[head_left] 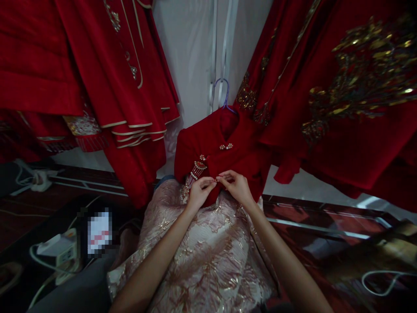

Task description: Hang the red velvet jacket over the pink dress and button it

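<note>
A red garment (195, 143) on a purple hanger (226, 98) lies tilted in front of me, its lower part over the pale brocade fabric (208, 261) on my lap. Beaded clasps (226, 147) and a fringed beaded ornament (197, 168) decorate its front. My left hand (200, 191) and my right hand (236, 184) meet at the garment's front, fingertips pinched together. Between them is a tiny gold-coloured piece (216, 179), too small to name. My fingers partly cover that spot on the cloth.
Red garments with pale piping (130, 87) hang at the left. More red garments with gold sequins (368, 74) hang at the right. Metal rack poles (213, 56) stand behind. A power strip (67, 252) with cables lies at lower left, beside a pixelated patch.
</note>
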A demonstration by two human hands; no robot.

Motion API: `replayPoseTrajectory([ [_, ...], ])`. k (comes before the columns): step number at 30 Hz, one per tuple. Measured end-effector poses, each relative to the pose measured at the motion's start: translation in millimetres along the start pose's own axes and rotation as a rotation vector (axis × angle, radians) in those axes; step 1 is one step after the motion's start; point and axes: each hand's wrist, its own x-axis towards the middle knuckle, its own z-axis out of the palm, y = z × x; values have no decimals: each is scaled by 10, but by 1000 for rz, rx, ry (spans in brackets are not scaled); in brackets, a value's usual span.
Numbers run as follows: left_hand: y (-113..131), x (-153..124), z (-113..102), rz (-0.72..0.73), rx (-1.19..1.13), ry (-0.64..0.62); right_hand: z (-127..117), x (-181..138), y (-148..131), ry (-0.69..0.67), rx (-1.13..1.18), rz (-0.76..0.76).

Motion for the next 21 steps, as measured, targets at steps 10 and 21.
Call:
replayPoseTrajectory([
  [10, -68, 23, 46, -40, -10, 55, 7, -23, 12, 26, -102, -95],
  [21, 112, -48, -32, 177, 375, 2, -226, 38, -23, 89, -149, -64],
])
